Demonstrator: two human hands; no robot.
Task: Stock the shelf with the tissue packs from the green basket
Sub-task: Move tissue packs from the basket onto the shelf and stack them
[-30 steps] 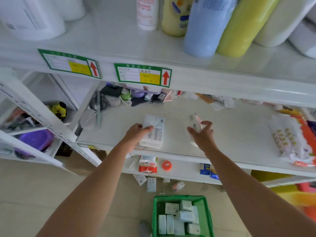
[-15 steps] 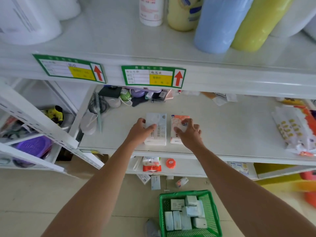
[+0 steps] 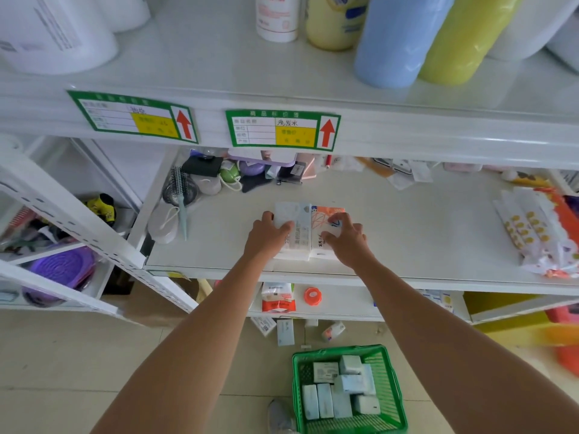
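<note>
Two tissue packs lie side by side, touching, on the middle white shelf (image 3: 407, 233). My left hand (image 3: 266, 236) rests on the white pack (image 3: 296, 214), its fingers curled over the left edge. My right hand (image 3: 346, 236) presses on the orange-and-white pack (image 3: 326, 214) to its right. On the floor below stands the green basket (image 3: 391, 389), with several white tissue packs (image 3: 341, 389) inside.
A hairbrush (image 3: 181, 195) and small items crowd the shelf's back left. Wrapped packs (image 3: 532, 230) lie at its right end. Blue and yellow rolls (image 3: 401, 39) and bottles stand on the upper shelf. Loose packs (image 3: 285, 332) lie on the floor under the lowest shelf.
My right hand laid the orange-and-white pack flat on the shelf and slid it left against the white pack. My left hand stayed on the white pack and pushed it a little deeper.
</note>
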